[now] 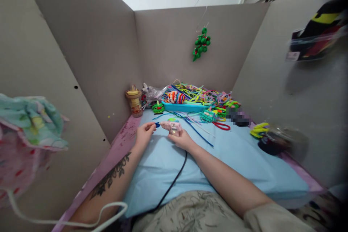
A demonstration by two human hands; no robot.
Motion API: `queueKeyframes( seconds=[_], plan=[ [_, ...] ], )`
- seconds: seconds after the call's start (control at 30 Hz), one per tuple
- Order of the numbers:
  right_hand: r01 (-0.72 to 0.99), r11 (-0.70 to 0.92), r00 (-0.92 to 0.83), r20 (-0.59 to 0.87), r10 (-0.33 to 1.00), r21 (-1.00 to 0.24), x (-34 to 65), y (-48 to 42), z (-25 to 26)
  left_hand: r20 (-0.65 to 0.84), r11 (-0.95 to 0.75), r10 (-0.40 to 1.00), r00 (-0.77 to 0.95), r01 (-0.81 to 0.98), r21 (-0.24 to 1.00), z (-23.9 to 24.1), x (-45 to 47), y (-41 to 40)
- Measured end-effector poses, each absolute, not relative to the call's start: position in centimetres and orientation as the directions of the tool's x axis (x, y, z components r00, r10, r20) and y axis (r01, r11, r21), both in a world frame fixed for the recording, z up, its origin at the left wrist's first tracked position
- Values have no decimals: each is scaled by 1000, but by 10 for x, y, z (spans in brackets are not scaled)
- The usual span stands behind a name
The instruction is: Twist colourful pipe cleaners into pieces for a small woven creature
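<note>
Between the fingertips of my left hand [144, 131] is a small dark blue piece [157, 125], perhaps bent pipe cleaner; its exact shape is too small to tell. My right hand [185, 141] is wrapped round a pale pink glue gun [171, 127], whose nozzle points left, at or very close to the blue piece. A black cord [178, 175] runs from below the right hand towards my lap. Just behind the glue gun lie loose pipe cleaners [199, 135], blue and white among them, and a small green item partly hidden by the gun.
A blue tray [187, 107] heaped with coloured pipe cleaners stands at the back. Left of it are a green frog-like figure [158, 107] and a lidded cup [134, 102]. Several fuzzy pieces and a dark jar [269, 144] sit right. Grey panels enclose the blue-covered table [231, 163].
</note>
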State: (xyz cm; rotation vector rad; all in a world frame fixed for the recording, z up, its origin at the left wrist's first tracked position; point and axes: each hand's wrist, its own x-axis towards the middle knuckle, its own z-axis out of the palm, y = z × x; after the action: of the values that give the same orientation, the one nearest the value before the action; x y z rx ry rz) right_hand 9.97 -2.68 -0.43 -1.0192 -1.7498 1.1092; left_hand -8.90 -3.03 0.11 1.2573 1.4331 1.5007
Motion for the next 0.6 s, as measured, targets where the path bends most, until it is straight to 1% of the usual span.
queueKeyframes(
  seconds=[0.3, 0.47, 0.6],
  plan=[
    [177, 313, -357, 235, 904, -933, 98, -29, 0, 171, -139, 947, -274, 131, 982, 4, -87, -33],
    [217, 276, -332, 195, 923, -936, 98, -30, -1, 181, -146, 945, -274, 143, 979, 4, -87, -33],
    [231, 281, -328, 197, 924, -931, 99, -30, -2, 184, -147, 945, -269, 153, 977, 3, -88, -33]
  ],
)
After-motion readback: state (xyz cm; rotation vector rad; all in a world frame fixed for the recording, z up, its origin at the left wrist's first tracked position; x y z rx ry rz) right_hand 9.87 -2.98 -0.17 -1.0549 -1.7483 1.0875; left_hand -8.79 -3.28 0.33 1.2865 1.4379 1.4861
